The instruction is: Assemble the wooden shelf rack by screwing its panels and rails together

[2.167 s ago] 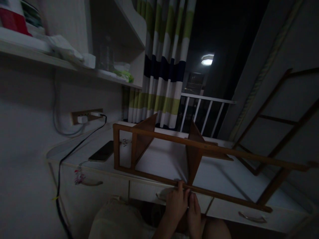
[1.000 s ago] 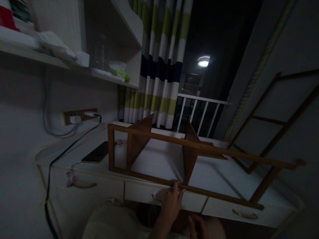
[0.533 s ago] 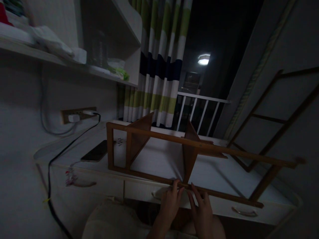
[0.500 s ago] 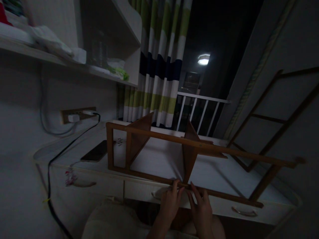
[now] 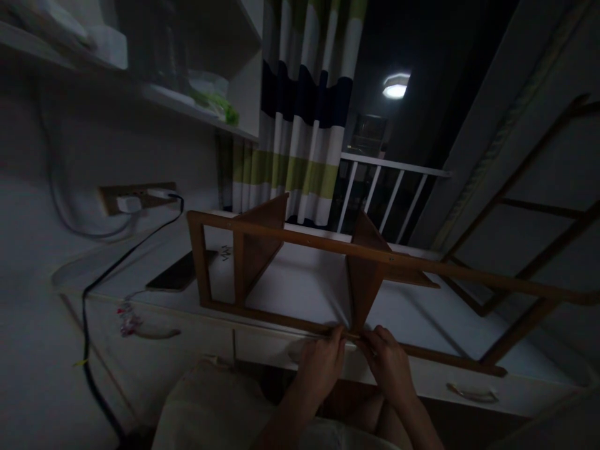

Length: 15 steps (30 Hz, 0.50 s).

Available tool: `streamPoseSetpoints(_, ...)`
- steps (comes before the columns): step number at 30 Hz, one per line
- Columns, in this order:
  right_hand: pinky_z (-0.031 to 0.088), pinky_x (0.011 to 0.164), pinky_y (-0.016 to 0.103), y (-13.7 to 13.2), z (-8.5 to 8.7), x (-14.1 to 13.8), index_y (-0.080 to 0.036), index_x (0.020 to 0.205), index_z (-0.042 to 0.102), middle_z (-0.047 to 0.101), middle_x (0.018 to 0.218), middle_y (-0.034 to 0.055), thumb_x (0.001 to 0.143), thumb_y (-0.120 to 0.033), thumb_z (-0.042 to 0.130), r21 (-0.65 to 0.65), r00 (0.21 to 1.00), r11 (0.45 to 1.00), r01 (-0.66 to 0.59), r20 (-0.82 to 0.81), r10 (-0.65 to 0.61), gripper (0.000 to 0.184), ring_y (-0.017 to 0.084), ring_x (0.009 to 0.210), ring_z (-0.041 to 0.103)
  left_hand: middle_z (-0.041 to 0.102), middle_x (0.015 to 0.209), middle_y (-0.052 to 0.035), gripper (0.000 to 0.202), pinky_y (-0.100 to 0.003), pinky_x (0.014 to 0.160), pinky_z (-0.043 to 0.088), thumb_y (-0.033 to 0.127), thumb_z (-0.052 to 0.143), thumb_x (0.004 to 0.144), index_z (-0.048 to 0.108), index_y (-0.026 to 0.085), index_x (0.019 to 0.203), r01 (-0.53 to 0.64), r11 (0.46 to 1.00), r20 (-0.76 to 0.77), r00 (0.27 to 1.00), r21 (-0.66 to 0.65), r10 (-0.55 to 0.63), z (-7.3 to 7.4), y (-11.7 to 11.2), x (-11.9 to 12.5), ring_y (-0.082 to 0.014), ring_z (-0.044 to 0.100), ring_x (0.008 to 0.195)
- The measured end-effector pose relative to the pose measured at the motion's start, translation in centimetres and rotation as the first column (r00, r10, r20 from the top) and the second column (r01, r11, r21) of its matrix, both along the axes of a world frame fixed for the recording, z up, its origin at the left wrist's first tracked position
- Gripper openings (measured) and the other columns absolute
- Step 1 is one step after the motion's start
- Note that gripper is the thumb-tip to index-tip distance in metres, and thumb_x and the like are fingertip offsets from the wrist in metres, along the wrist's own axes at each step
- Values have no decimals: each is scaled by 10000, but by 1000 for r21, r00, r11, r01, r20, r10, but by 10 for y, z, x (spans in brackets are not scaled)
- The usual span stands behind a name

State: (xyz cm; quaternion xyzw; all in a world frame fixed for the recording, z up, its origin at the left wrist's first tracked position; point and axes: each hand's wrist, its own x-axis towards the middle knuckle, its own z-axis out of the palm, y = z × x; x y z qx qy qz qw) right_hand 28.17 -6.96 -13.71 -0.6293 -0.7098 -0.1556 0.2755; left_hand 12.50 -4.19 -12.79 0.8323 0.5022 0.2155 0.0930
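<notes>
A brown wooden shelf frame lies on its side along the white desk, with two boards set crosswise between its rails. At the desk's front edge, my left hand grips the near rail just left of where the right-hand board meets it. My right hand holds the same rail on the other side of that joint, fingers bent and closed. The fingertips of both hands are close together. Whether anything small sits between them is too dark to make out.
A phone and several small screws lie on the desk's left. A black cable runs from the wall socket down the desk's left side. A second wooden frame leans at the right wall. An open shelf hangs upper left.
My view has shifted slightly and tilted down. My right hand's fingers have folded closer around the rail, and my left fingers have bent down over it. The shelf frame keeps its place on the desk.
</notes>
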Motion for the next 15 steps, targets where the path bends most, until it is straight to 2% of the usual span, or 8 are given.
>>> streamPoseSetpoints(5,414,550,258,16,1,4,-190,821,591,524,723,38,896,-364,354,-18,997,997,-71,11,71,304,166,662,533,694,821,-28,304,-312,616,500,290,297,899,488,281,1135,82,996,-9,997,34,-82,17,15,-10,-210,661,702)
streamPoseSetpoints(9,441,596,290,32,4,6,-163,828,577,521,754,53,867,-267,437,-77,993,990,-118,-10,118,178,190,706,531,690,845,-2,265,-325,645,513,251,313,891,524,265,1051,130,989,17,991,77,-132,29,30,-17,-204,657,743)
streamPoseSetpoints(12,454,612,306,43,6,7,-149,837,573,517,757,58,851,-211,463,-88,988,985,-151,-39,148,127,196,716,531,689,815,-2,257,-340,636,515,257,311,892,536,249,1018,120,986,-14,993,119,-119,30,45,-22,-207,656,714)
streamPoseSetpoints(15,463,599,308,51,5,8,-143,837,572,517,749,62,858,-208,445,-68,982,981,-184,-53,181,144,194,703,536,681,818,-1,253,-326,640,516,236,315,892,545,240,997,123,978,-26,992,170,-120,23,59,-28,-189,651,703)
